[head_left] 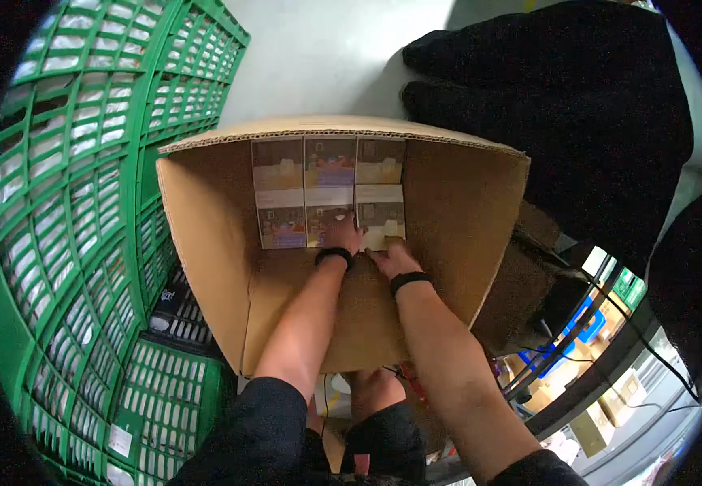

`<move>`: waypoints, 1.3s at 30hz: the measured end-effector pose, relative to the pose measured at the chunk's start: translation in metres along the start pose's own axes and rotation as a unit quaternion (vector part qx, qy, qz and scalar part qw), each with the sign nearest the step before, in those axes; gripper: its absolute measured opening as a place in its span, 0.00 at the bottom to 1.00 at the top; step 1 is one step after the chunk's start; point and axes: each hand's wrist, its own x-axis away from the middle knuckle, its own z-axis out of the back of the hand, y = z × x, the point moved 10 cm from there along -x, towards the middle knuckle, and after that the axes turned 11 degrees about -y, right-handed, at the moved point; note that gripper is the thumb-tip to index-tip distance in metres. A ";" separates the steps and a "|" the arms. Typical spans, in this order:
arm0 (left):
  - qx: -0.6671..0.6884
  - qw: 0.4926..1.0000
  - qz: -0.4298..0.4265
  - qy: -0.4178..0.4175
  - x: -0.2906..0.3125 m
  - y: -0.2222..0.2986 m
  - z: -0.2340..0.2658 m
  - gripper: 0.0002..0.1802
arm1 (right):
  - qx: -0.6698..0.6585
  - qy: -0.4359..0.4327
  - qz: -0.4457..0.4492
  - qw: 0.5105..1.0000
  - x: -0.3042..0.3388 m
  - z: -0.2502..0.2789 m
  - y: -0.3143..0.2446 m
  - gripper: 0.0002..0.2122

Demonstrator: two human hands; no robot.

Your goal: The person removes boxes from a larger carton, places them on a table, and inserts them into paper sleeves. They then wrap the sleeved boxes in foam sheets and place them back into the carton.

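A large open cardboard carton (464, 219) stands in front of me, and both my arms reach into it. Small printed boxes (330, 162) fill the far part of the carton in two rows. My left hand (344, 233) is at the left edge of the lower right small box (382, 219), partly covering the lower middle box (319, 225). At that same lower right box's bottom edge is my right hand (395, 259), its fingers curled against it. The fingertips of both hands are partly hidden. A dark band circles each wrist.
Tall green slatted plastic crates (136, 154) stand close along the carton's left side. A person in dark clothing (561, 105) is at the upper right. Beyond the carton's right side are cables, blue bins (586, 324) and cardboard boxes (590, 429). Pale floor (319, 65) lies behind the carton.
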 end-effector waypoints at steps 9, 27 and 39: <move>0.258 0.921 0.092 -0.275 -0.017 -0.037 -0.076 0.50 | -0.040 0.093 -0.113 0.988 -0.005 -0.004 0.021 0.15; -0.051 0.987 0.135 -0.073 -0.017 -0.040 0.046 0.17 | 0.265 -0.016 -0.134 0.955 -0.055 -0.031 -0.006 0.19; -0.136 0.967 -0.093 -0.194 0.197 -0.033 0.055 0.30 | -0.058 -0.078 0.009 0.995 0.194 -0.198 -0.253 0.20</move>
